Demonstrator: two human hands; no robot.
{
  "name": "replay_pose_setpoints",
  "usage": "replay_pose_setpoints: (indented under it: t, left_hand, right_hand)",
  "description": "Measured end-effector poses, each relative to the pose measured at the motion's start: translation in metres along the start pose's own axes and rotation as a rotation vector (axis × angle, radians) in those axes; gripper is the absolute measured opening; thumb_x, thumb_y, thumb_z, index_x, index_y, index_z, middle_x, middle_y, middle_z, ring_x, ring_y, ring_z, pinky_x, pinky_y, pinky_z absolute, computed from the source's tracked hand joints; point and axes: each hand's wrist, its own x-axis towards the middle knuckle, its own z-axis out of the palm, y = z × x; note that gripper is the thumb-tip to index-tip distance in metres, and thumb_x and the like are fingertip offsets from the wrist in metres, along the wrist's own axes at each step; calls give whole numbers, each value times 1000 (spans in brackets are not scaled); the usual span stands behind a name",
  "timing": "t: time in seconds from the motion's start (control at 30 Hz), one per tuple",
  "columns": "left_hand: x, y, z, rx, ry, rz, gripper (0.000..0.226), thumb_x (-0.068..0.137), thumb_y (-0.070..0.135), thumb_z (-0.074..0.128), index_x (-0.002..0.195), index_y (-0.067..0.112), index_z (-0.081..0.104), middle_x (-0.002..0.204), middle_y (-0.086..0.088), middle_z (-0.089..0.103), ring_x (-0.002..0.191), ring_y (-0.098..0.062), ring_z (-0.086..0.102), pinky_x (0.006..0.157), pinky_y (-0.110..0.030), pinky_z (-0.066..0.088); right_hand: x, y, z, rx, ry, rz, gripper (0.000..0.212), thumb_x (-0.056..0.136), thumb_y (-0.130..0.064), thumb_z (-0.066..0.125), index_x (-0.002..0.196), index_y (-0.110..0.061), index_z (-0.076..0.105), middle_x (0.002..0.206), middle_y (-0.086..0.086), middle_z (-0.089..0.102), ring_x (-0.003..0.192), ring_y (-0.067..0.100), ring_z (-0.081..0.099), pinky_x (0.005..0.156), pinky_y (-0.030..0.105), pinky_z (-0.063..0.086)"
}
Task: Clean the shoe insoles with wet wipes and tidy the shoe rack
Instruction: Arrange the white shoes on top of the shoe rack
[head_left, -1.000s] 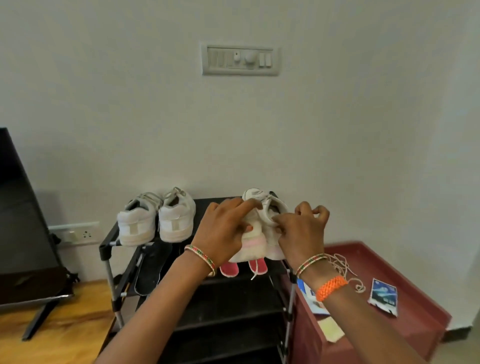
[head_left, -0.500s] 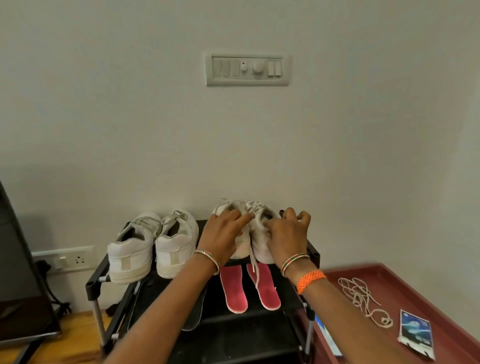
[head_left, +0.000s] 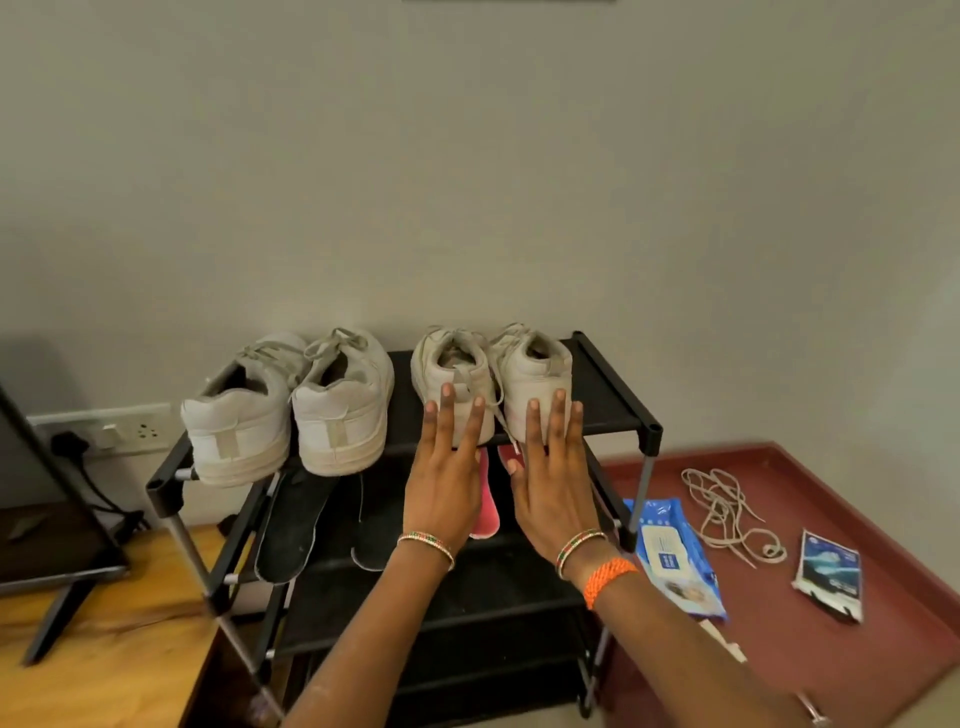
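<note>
Two pairs of white sneakers stand heel-out on the top shelf of a black shoe rack (head_left: 618, 415). The larger pair (head_left: 291, 410) is on the left, the smaller pair (head_left: 493, 374) on the right. My left hand (head_left: 447, 478) and my right hand (head_left: 553, 478) are flat with straight fingers, fingertips against the heels of the smaller pair. Pink insoles (head_left: 488, 506) lie on the shelf below, mostly hidden by my hands. Black insoles (head_left: 291, 519) lie on that shelf to the left. A blue wet wipes pack (head_left: 670, 551) lies on the red table.
A red table (head_left: 831, 649) stands right of the rack with loose shoelaces (head_left: 722, 509) and a small printed packet (head_left: 828, 574). A wall socket (head_left: 124, 431) with a plug is at left, beside a black stand (head_left: 57, 545) on the wooden floor.
My hands let go of the smaller pair's collars and now lie flat against the heels. The camera tilted downward, showing more of the rack and red table.
</note>
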Motion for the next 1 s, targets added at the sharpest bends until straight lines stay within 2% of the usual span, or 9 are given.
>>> replay_pose_setpoints:
  t: [0.1, 0.33, 0.47, 0.53, 0.63, 0.73, 0.83, 0.9, 1.0]
  left_hand:
    - [0, -2, 6, -1, 15, -55, 61, 91, 24, 26, 149, 21, 9, 156, -13, 1, 143, -29, 3, 108, -49, 35]
    - [-1, 5, 25, 60, -8, -171, 76, 94, 27, 44, 149, 20, -8, 155, -9, -17, 144, -28, -12, 116, -43, 2]
    - [-9, 11, 21, 101, -72, -231, 69, 94, 31, 30, 148, 23, -12, 155, -7, -20, 144, -26, -14, 117, -42, 3]
    - [-13, 18, 12, 97, -109, -243, 71, 91, 24, 31, 149, 22, -11, 156, -7, -19, 145, -28, -10, 118, -42, 5]
    - [-20, 35, -1, 46, -90, -277, 77, 83, 3, 47, 150, 10, 9, 157, -15, -2, 145, -32, 3, 118, -40, 10]
    - [-36, 61, -6, -43, -13, -277, 60, 79, -4, 55, 137, 2, 39, 149, -20, 28, 139, -34, 24, 113, -36, 21]
    - [-54, 86, -1, -253, -84, -275, 38, 81, -6, 52, 119, 0, 55, 132, -16, 46, 125, -27, 41, 100, -24, 33]
    - [-67, 101, 6, -347, -140, -236, 33, 78, -11, 47, 108, -1, 60, 119, -14, 53, 112, -28, 50, 93, -25, 40]
    - [-86, 120, 16, -440, -247, -209, 33, 76, -11, 45, 102, 2, 61, 107, -10, 57, 100, -25, 54, 87, -24, 41]
  right_hand:
    - [2, 1, 3, -6, 6, 4, 69, 95, -37, 27, 149, -14, -9, 155, 14, -17, 142, 35, -13, 115, 48, 10]
    - [1, 1, 6, -29, -11, 32, 72, 93, -41, 28, 148, -15, -11, 155, 13, -15, 142, 35, -13, 115, 47, 12]
    - [0, 2, -8, -92, -84, -4, 77, 91, -32, 40, 149, -14, -7, 155, 16, -15, 142, 36, -14, 116, 48, 12]
    - [-4, 1, -21, -62, -106, -34, 81, 85, -21, 50, 149, -14, 0, 155, 18, -9, 142, 34, -10, 115, 47, 14]
    - [-20, 0, -41, 26, -155, -13, 76, 80, -11, 60, 146, -9, 23, 153, 20, 15, 139, 37, 23, 107, 43, 35]
    - [-49, 4, -55, 43, -95, -38, 61, 74, -6, 65, 132, -5, 46, 139, 20, 42, 121, 34, 48, 91, 41, 49]
    - [-77, 13, -66, 55, -34, -64, 40, 75, -5, 64, 115, -6, 58, 124, 16, 55, 106, 30, 56, 81, 39, 53]
    - [-98, 25, -75, 51, 6, -89, 24, 79, -9, 58, 103, -8, 62, 112, 12, 60, 98, 27, 59, 77, 35, 52]
    - [-128, 53, -87, 27, -12, -100, 26, 84, -19, 43, 91, -10, 66, 99, 7, 63, 91, 22, 58, 75, 32, 49]
